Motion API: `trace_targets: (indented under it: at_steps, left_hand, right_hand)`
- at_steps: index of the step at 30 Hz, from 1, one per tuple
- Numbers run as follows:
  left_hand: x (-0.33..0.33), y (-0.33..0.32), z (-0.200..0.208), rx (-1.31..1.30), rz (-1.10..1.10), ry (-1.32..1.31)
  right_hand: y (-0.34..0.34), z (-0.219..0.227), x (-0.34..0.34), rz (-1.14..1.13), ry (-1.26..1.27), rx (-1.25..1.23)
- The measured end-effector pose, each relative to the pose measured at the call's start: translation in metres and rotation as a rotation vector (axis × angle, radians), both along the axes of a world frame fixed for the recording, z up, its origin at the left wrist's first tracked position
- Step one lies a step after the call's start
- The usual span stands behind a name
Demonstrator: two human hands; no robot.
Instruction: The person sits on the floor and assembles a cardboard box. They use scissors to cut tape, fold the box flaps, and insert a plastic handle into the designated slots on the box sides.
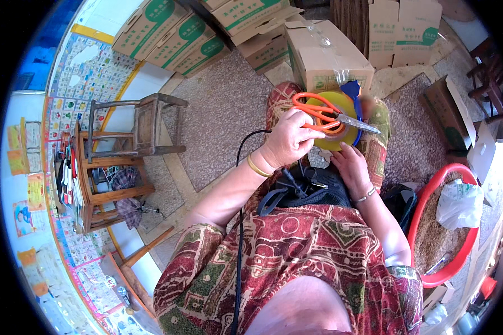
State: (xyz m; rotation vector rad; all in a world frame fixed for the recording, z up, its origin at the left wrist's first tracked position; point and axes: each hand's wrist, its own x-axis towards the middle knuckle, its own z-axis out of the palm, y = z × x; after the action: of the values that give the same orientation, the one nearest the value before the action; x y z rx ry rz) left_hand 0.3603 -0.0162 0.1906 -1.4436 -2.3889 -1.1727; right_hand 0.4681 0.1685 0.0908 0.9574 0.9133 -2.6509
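Left hand (pixel 285 139): closed narrowly around the handles of the orange-handled scissors (pixel 341 118), just left of the tape roll.
Orange-handled scissors: their long axis ran rightward across the tape roll, tips past its right rim; the blades looked together or nearly so.
Right hand (pixel 352 167): fingers partly spread at the tape roll's near edge; whether they gripped it, I cannot tell.
Tape roll (pixel 343 100): yellow, rightward of the left hand's grip, a blue dispenser (pixel 351 88) at its far rim.
Black pouch (pixel 330 187): bodyward of the tape roll.
Taped carton (pixel 321 53): just beyond the tape roll.
Red hoop (pixel 413 240): well right of the tape roll.
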Motion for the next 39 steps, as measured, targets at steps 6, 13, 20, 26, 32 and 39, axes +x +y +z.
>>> trace_targets:
  at_steps: [6,13,20,26,32,39]
  left_hand:
    - [0.007,0.002,0.007,0.092,0.047,-0.001]
    - [0.013,0.005,0.004,0.077,0.055,0.009]
    - [0.025,0.018,0.021,0.038,-0.075,0.031]
    - [0.029,0.043,0.026,0.053,-0.281,0.022]
    - [0.016,0.058,0.033,0.074,-0.362,0.079]
    - [0.017,0.075,0.039,0.095,-0.44,-0.053]
  right_hand:
    - [0.003,0.032,0.008,0.171,-0.036,0.157]
    - [0.009,0.04,0.02,0.318,0.012,0.324]
    - [0.016,0.075,0.04,0.321,0.164,0.593]
    - [0.015,0.099,0.034,-0.065,0.331,-0.133]
    - [0.018,0.114,0.026,-0.116,0.51,-0.091]
    - [0.021,0.12,0.007,-0.33,0.558,0.08]
